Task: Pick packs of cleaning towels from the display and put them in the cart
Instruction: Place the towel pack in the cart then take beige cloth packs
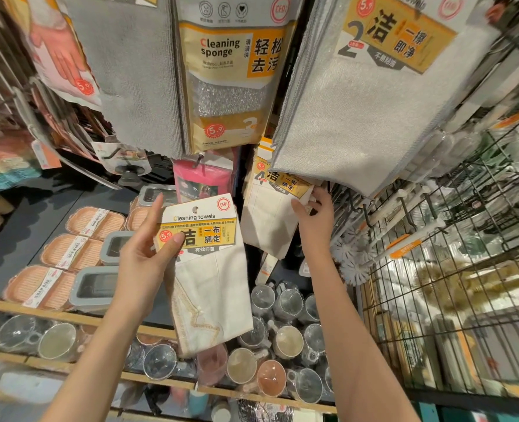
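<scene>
Dark shelf (pixel 39 214) at 9 o'clock, wire rack (pixel 465 269) at 3, wood-edged shelf (pixel 69 318) at 7

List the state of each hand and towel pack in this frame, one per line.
Left hand: shut on the cleaning towels pack, held off the display.
Right hand: open, fingers touching the hanging towel pack.
Hanging towel pack: on the display, not yet removed.
Cleaning sponge pack: hanging, untouched.

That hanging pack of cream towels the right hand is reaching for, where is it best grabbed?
Probably at its stiff yellow card header, pinched from the right, where the right hand already is. The hanging towel pack is limp cloth below, and the big grey towel overhangs its top.
</scene>
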The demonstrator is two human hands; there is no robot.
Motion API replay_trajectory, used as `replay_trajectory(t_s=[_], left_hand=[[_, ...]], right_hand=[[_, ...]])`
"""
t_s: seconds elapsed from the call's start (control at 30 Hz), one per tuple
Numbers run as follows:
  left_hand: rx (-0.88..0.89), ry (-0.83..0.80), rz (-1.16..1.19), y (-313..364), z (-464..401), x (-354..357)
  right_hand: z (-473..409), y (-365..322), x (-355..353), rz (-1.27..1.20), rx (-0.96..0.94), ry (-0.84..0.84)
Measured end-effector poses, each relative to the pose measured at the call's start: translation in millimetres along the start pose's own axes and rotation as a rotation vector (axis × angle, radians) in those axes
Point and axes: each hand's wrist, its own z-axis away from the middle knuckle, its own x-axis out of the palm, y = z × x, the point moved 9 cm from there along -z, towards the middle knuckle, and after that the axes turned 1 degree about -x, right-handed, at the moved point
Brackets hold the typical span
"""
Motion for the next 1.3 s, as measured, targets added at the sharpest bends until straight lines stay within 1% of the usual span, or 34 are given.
replay_trajectory(t_s=[0.07, 0.13, 0.2, 0.27, 0.3, 0.33, 0.4, 0.47, 0.6, 0.67, 0.8, 0.9, 1.03, 1.2, 1.3], left_hand=[[0.011, -0.013, -0.015, 1, 0, 5], [0.015, -0.016, -0.016, 3, 0, 8], [0.010, -0.032, 0.036, 2, -1, 15], [0.010, -0.059, 0.058, 4, -2, 25], [0.017, -0.071, 0.049, 5, -3, 30], [0.028, -0.075, 0.039, 6, -4, 34], [0.021, -0.072, 0.037, 3, -7, 37], [-0.013, -0.072, 0.073, -3, -8, 39], [-0.046, -0.079, 0.102, -8, -8, 49], [-0.062, -0.081, 0.071, -13, -10, 51], [-0.120, -0.172, -0.019, -28, -12, 63], [-0.162, -0.229, -0.055, -38, -15, 74], [-0.159, -0.244, -0.066, -38, -19, 80], [-0.136, -0.349, -0.070, -29, -18, 99], [-0.119, -0.353, -0.120, -28, -21, 103]], right_hand=[[11, 3, -7, -0.033, 0.008, 0.007], [23, 4, -10, -0.069, 0.031, -0.039], [38, 1, 0, -0.133, 0.091, -0.192], [58, -6, 18, -0.223, 0.189, -0.406], [67, -10, 25, -0.238, 0.209, -0.488], [73, -15, 30, -0.224, 0.196, -0.542], [78, -21, 34, -0.174, 0.131, -0.575], [79, -22, 33, -0.137, 0.088, -0.567], [81, -21, 33, -0.163, 0.112, -0.575], [75, -20, 28, -0.185, 0.123, -0.514], [57, -16, 8, -0.214, 0.126, -0.363], [41, -19, -4, -0.225, 0.128, -0.286], [20, -30, -17, -0.288, 0.098, -0.201], [5, -41, -17, -0.281, 0.062, -0.177], [4, -42, -13, -0.283, 0.061, -0.171]])
